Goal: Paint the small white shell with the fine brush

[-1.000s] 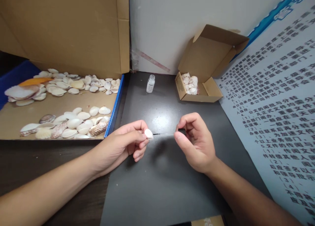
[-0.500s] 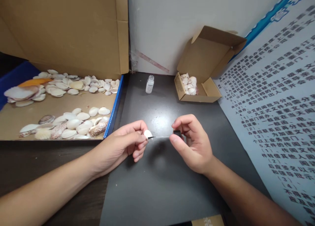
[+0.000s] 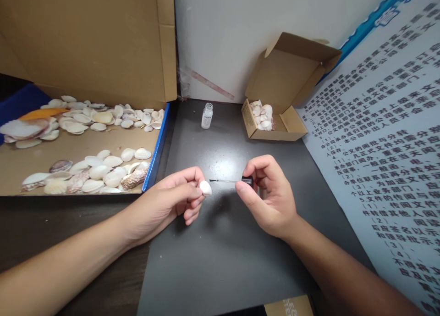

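Between thumb and fingers, my left hand (image 3: 182, 194) pinches a small white seashell (image 3: 205, 188). My right hand (image 3: 270, 199) is closed on the black cap of a small applicator brush (image 3: 246, 181), whose thin clear stem points left. The dark bristle tip is just above and to the right of the shell, apart from it. Farther back, an uncapped clear glass bottle (image 3: 206, 118) with a printed label stands upright on the dark grey mat (image 3: 192, 270).
At left, a large open box with blue sides (image 3: 156, 151) holds many shells in two groups. A small open cardboard box (image 3: 275, 135) with whitish shells sits at the back right. A printed sheet (image 3: 388, 169) stands along the right. A cardboard piece (image 3: 288, 306) lies at the front edge.
The brush tip has lifted off the shell and now hovers a little above it. My left hand has turned the shell slightly, so more of its white face shows.
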The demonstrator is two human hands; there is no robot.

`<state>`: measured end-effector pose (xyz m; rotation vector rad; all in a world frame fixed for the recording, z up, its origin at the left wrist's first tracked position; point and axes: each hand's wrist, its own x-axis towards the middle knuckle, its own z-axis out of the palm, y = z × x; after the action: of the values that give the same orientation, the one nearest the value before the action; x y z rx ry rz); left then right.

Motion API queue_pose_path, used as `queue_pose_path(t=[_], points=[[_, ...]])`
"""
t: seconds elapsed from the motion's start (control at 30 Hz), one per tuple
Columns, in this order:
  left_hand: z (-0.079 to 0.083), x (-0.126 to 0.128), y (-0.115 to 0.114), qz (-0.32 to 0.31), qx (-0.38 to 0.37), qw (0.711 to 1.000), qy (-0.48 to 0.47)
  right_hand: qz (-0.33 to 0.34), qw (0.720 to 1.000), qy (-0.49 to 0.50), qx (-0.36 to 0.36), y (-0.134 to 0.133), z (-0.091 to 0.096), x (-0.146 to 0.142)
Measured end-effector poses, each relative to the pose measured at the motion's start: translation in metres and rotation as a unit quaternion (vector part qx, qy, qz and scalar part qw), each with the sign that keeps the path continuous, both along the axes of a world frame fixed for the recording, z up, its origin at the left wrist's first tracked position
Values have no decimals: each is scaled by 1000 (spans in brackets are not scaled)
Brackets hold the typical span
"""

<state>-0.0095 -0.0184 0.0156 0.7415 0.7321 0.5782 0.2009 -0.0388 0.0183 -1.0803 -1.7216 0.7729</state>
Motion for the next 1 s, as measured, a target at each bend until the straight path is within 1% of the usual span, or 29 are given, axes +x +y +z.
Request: queue_pose_path(t=[0.13,0.27,0.33,0.47,0.57,0.7,0.8,0.9,1.0], points=[[2,0,0,7,-4,1000,-5,23,1000,11,16,1,-2,2],[4,0,1,11,-11,1000,-7,42,997,15,64,5,-3,2],[4,-1,1,14,-15,1000,-8,47,996,15,76,5,-3,3],[5,0,1,20,-21,1000,-7,38,998,21,55,4,-2,4],[5,0,2,22,-23,999,-6,43,998,29,34,2,-3,4],[3,-1,1,19,-18,1000,-13,43,997,42,38,-1,-4,4],[0,-2,1,17,-24,999,-25,20,998,51,29,-3,-6,7],[0,-1,2,20,-34,999,-24,-5,999,37,27,-5,-6,8],[1,0,2,26,-41,999,-4,3,999,18,38,-5,-4,8]])
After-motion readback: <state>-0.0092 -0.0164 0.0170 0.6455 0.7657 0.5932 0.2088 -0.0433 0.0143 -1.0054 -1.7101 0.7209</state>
